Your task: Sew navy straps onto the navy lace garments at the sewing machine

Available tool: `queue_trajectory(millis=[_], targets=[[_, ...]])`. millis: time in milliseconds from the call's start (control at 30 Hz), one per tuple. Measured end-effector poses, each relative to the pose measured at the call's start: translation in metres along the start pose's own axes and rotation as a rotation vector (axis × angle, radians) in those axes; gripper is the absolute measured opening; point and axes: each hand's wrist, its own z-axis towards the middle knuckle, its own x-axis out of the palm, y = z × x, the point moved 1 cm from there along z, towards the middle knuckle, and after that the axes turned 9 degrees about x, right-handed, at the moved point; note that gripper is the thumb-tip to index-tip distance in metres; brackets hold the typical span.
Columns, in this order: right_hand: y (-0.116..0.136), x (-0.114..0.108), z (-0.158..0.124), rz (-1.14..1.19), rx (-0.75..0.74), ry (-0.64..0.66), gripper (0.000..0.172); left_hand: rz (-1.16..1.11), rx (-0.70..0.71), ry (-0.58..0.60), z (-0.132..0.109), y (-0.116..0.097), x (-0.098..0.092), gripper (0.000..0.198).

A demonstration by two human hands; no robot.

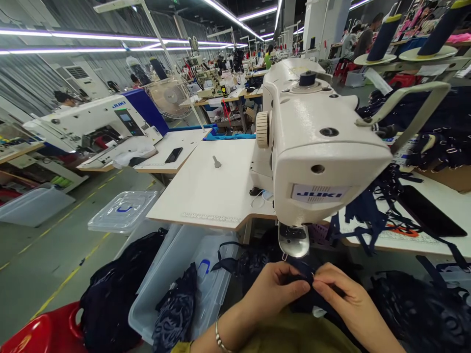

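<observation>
My left hand point(274, 289) and my right hand point(344, 296) meet low in the view, just in front of a white JUKI sewing machine point(312, 142). Both pinch a piece of dark navy lace fabric point(305, 289) between thumb and fingers, the fingertips almost touching. The fabric lies over my lap and spreads to the right. A bracelet is on my left wrist. The machine's needle end point(293, 240) hangs just above my hands.
A clear plastic bin point(184, 279) with navy lace pieces stands at my left, beside a red stool point(40, 331) piled with dark cloth. Navy straps point(371, 211) hang off the table point(209, 186) at right. A black phone point(173, 155), thread cones point(382, 39), other machines and people fill the hall.
</observation>
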Motion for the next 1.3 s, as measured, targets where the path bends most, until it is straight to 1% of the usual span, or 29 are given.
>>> queue_trajectory(millis=[67,133,167,200,267,333,400,467,600,633,700,800,900,1067,1167,1300], targets=[[0.003,0.000,0.001,-0.021,-0.023,0.063,0.021,0.054,0.024,-0.012,-0.003,-0.008,-0.001,0.029],[0.007,0.004,0.002,-0.009,-0.025,0.170,0.026,0.198,0.111,0.010,-0.007,-0.018,0.001,0.010],[0.009,0.006,0.002,0.015,-0.006,0.193,0.029,0.292,0.167,0.026,-0.008,-0.022,0.002,0.006],[0.009,0.010,0.002,0.051,0.031,0.175,0.031,0.384,0.220,0.038,-0.010,-0.025,0.003,0.006],[0.007,0.017,0.001,0.169,0.144,0.037,0.036,0.517,0.285,0.032,-0.011,-0.028,0.005,0.009],[0.001,0.024,-0.002,0.346,0.251,-0.105,0.038,0.592,0.319,-0.007,-0.011,-0.027,0.005,0.010],[-0.005,0.028,-0.004,0.496,0.289,-0.134,0.037,0.648,0.372,-0.047,-0.012,-0.025,0.004,0.009],[-0.009,0.026,-0.004,0.524,0.241,-0.110,0.034,0.710,0.439,-0.070,-0.012,-0.024,0.002,0.007],[-0.005,0.019,-0.003,0.370,0.107,-0.068,0.020,0.866,0.581,-0.100,-0.013,-0.025,0.002,0.012],[-0.004,0.018,-0.004,0.343,0.087,-0.081,0.017,0.906,0.622,-0.108,-0.014,-0.026,0.003,0.015],[-0.004,0.018,-0.005,0.314,0.038,-0.154,0.011,0.978,0.695,-0.118,-0.014,-0.029,0.005,0.017],[-0.008,0.021,-0.008,0.281,-0.055,-0.260,0.010,1.074,0.765,-0.152,-0.016,-0.032,0.007,0.015],[-0.011,0.024,-0.009,0.273,-0.138,-0.310,0.009,1.154,0.790,-0.167,-0.019,-0.033,0.008,0.013],[-0.010,0.024,-0.009,0.300,-0.241,-0.259,0.008,1.163,0.814,-0.128,-0.022,-0.036,0.006,0.013],[-0.011,0.023,-0.010,0.284,-0.237,-0.253,0.010,1.156,0.807,-0.116,-0.023,-0.034,0.007,0.013],[-0.010,0.021,-0.009,0.242,-0.187,-0.293,0.009,1.086,0.752,-0.104,-0.019,-0.027,0.007,0.012]])
